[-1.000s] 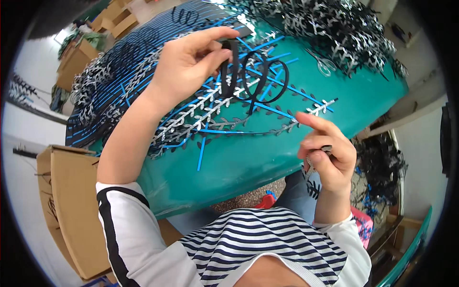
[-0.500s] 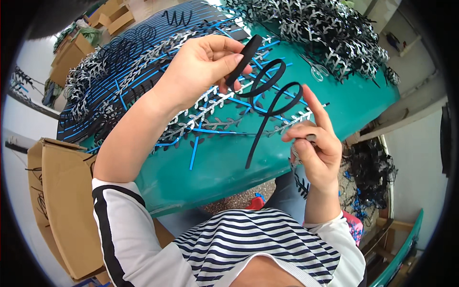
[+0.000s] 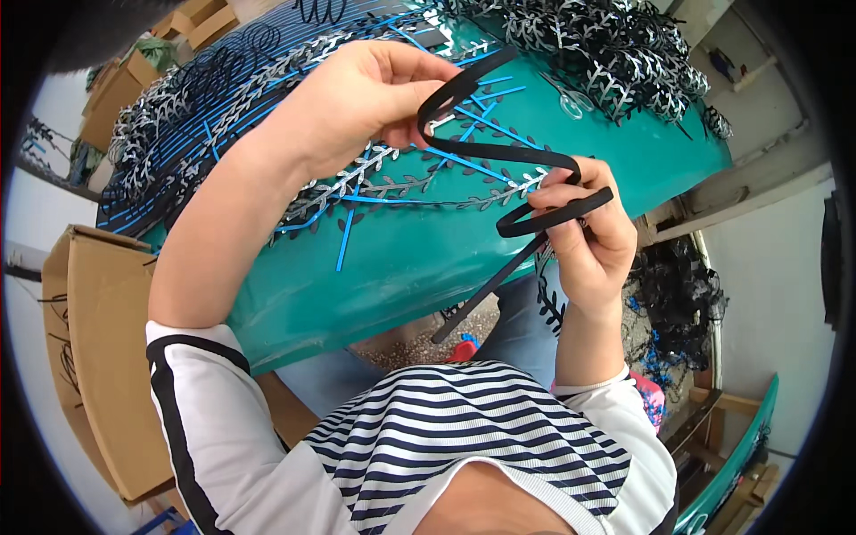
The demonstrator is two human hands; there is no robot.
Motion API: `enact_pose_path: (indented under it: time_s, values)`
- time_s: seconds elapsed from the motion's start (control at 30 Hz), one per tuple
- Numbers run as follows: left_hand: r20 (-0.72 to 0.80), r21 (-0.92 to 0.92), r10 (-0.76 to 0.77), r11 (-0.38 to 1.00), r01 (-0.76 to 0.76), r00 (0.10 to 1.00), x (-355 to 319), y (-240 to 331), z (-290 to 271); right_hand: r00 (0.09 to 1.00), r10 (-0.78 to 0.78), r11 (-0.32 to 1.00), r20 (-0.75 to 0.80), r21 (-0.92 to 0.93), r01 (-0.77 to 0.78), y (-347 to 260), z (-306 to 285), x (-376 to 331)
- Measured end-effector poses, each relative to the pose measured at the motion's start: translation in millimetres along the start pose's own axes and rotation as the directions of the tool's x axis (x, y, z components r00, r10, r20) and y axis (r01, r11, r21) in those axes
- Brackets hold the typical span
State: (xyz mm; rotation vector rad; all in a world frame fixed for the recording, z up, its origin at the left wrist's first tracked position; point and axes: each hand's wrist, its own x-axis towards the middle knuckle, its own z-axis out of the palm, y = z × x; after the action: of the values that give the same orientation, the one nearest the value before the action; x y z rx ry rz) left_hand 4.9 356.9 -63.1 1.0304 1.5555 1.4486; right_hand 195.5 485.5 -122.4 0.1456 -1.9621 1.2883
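Head view — two hands bend a black strip [image 3: 499, 153] above a teal table [image 3: 401, 267].
Left hand [image 3: 357, 98] pinches one end; right hand [image 3: 584, 232] grips the loop — fingers closed.

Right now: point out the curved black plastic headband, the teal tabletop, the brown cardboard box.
curved black plastic headband [image 3: 499, 153], head view, middle band.
teal tabletop [image 3: 401, 267], head view, bare front edge.
brown cardboard box [image 3: 98, 348], head view, side wall.

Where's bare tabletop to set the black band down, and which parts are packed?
Free: the near strip of the teal table, between the leaf garland and the front edge, and the right corner below the black leaf heap. Crowded: the far left, covered with blue strips and leaf sprigs.
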Motion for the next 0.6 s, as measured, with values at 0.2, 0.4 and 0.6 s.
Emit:
enact_pose_path:
  time_s: [0.2, 0.4, 0.6]
  values:
    - [0.046, -0.115, -0.02, 0.993, 0.025, 0.999, -10.3, 4.1, -2.9, 0.996, 0.057, 0.996, -0.069, 0.079, -0.052, -7.2, 2.0, -9.0]
    - [0.407, 0.128, 0.064, 0.984, -0.126, 0.911, -19.1, 14.0, -3.5, 0.979, 0.199, 0.902, -0.051, 0.4, -0.163, -2.4, 6.3, -9.5]
    - [0.322, 0.273, 0.185, 0.921, -0.278, 0.929, -18.5, 6.7, 13.9, 0.967, 0.256, 0.933, -0.012, 0.265, -0.243, 5.6, 11.5, -9.8]
